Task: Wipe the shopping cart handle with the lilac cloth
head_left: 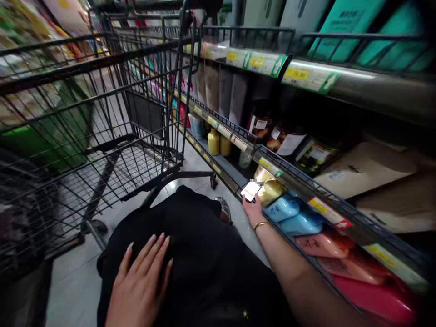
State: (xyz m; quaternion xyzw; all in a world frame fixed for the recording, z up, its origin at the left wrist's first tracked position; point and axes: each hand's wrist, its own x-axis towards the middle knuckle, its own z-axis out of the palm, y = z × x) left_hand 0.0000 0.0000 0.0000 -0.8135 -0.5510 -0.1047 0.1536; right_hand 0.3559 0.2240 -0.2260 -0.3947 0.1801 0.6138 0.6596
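My left hand lies flat on the black cloth over my lap, fingers stretched out and holding nothing. My right hand reaches forward to the bottom shelf, closed round a phone with a bright lit screen. A gold bracelet circles that wrist. Right behind the phone stand gold bottles. Beside them on the bottom shelf are blue bottles, then orange-red bottles and a deep pink one. What the phone's screen shows is too bright to read.
A black wire shopping cart stands close on my left. Yellow bottles sit farther along the bottom shelf. The middle shelf bears dark jars and beige packs. Above is a shelf edge with price tags, jutting toward me.
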